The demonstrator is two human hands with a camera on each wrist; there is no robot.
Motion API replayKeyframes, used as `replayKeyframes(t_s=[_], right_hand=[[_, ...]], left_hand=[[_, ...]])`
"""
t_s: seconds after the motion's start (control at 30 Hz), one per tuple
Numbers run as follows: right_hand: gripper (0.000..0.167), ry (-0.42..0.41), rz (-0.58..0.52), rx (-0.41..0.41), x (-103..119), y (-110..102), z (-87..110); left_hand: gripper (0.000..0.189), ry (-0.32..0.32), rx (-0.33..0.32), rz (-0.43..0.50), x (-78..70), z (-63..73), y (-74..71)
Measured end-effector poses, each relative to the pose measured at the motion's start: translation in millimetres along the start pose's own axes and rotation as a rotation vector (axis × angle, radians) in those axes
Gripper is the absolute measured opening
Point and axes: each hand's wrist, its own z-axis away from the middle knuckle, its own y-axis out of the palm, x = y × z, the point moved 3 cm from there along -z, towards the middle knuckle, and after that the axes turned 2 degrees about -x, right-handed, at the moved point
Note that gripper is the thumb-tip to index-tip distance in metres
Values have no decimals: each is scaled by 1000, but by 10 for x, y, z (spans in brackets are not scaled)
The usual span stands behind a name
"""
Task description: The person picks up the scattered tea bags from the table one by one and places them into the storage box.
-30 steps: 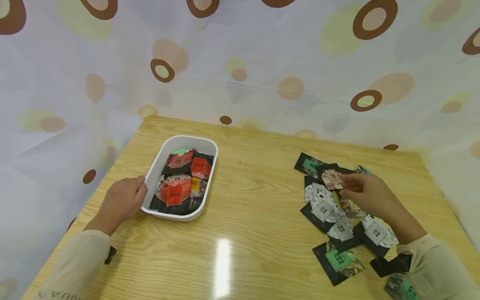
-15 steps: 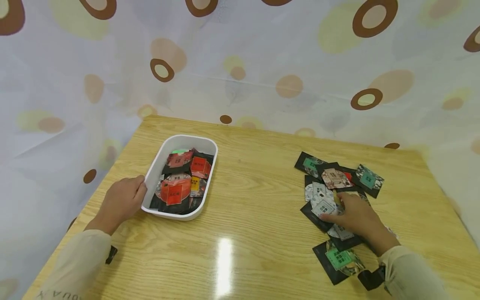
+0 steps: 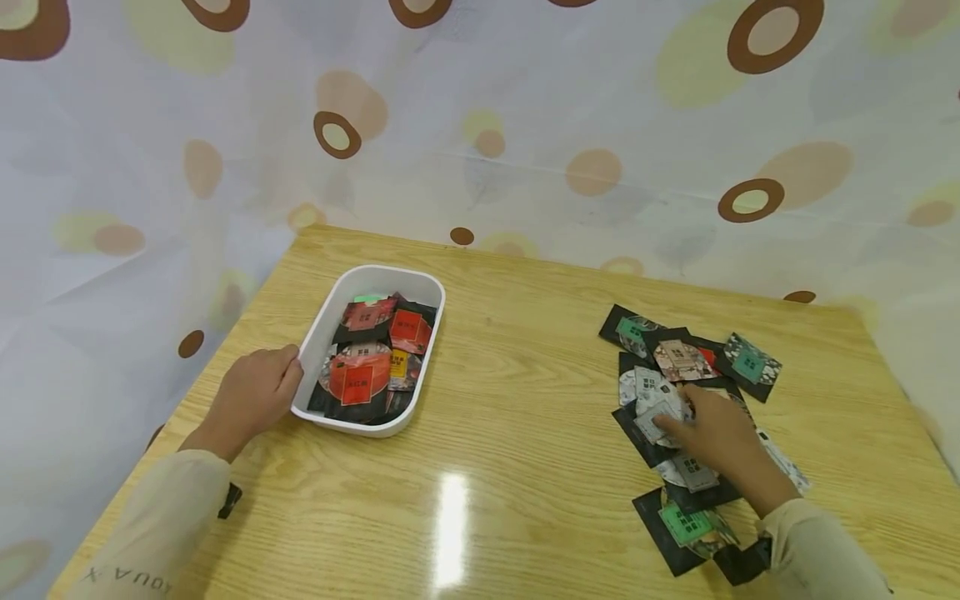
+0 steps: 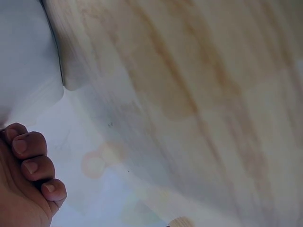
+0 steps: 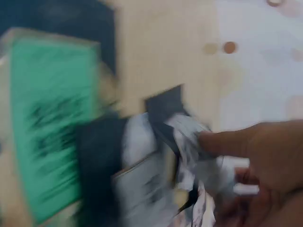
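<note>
My left hand [image 3: 255, 396] grips the left rim of a white plastic tray [image 3: 375, 430] with black sachets lying inside, mostly red-labelled. In the left wrist view, curled fingers [image 4: 38, 163] meet the tray's pale side wall [image 4: 31, 61]. Over a loose pile at the right of the table, my right hand [image 3: 723, 442] pinches a black-and-white sachet [image 3: 654, 423] between thumb and fingers. The right wrist view, though blurred, has that sachet [image 5: 189, 142] bent under the thumb. Around it lie a pink-labelled sachet [image 3: 682, 354] and more white-labelled ones, partly covered by the hand.
Green-labelled sachets lie at the pile's near end [image 3: 686, 529], far left [image 3: 633, 332] and far right [image 3: 752, 367]. Bare wooden tabletop [image 3: 517, 417] separates tray and pile. A patterned cloth [image 3: 540, 125] hangs behind the table.
My right hand has left the pink-labelled sachet, moved nearer and leftward, and taken hold of a white-labelled sachet. The left hand stays on the tray. The head view has shifted slightly.
</note>
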Motion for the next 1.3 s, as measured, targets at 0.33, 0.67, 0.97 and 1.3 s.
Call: replayKeyframes(t_s=[0.33, 0.67, 0.97, 1.3], right_hand=[[28, -111, -780, 171, 914, -51, -282], [36, -72, -950, 265, 2192, 308, -725], [66, -37, -1001, 258, 2605, 454, -848], [67, -12, -901, 129, 1705, 33, -897]], left_hand=[[30, -12, 17, -6, 23, -22, -13], [30, -7, 39, 3, 13, -35, 32], [30, -4, 20, 17, -18, 15, 72], [30, -13, 7, 17, -22, 13, 46]])
